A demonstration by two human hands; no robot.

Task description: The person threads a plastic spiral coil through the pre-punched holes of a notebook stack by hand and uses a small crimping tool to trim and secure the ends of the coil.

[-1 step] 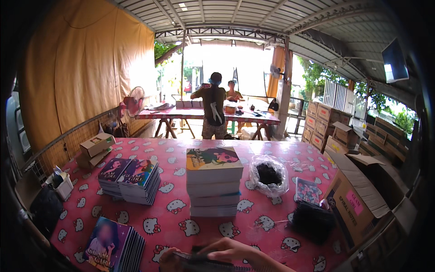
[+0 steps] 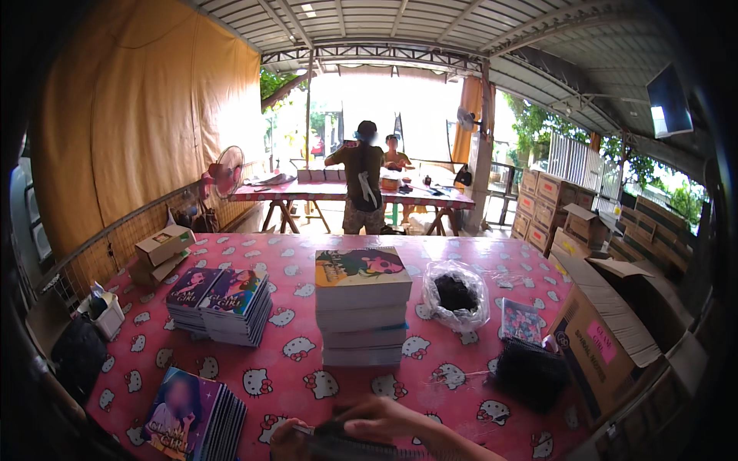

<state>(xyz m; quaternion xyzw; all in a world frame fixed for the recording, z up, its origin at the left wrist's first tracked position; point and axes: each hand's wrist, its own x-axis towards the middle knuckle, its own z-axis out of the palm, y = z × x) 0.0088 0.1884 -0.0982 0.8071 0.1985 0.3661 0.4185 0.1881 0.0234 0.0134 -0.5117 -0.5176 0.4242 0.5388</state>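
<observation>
At the lower edge, my left hand [image 2: 289, 440] is closed around the left end of a spiral notebook [image 2: 367, 448], whose dark coil runs along its upper edge. My right hand [image 2: 382, 419] lies across that edge with bent fingers on a dark, blurred strip; what its fingertips hold is hard to make out. The notebook's lower part is cut off by the frame. Ahead of my hands rises a tall stack of notebooks [image 2: 361, 307] with an illustrated cover on top. To the left sit more notebooks with black coils [image 2: 231, 419] and a double stack [image 2: 250, 326].
A clear plastic bag of black coils [image 2: 456, 298], a heap of black coils [image 2: 530, 374] and an open carton [image 2: 607, 346] stand at the right. A small cardboard box [image 2: 164, 246] and white bin [image 2: 104, 316] are at the left. Two people work around a far table [image 2: 307, 191].
My right hand's fingers have bent a little and shifted slightly over the notebook's coil edge. My left hand stays at the notebook's left end.
</observation>
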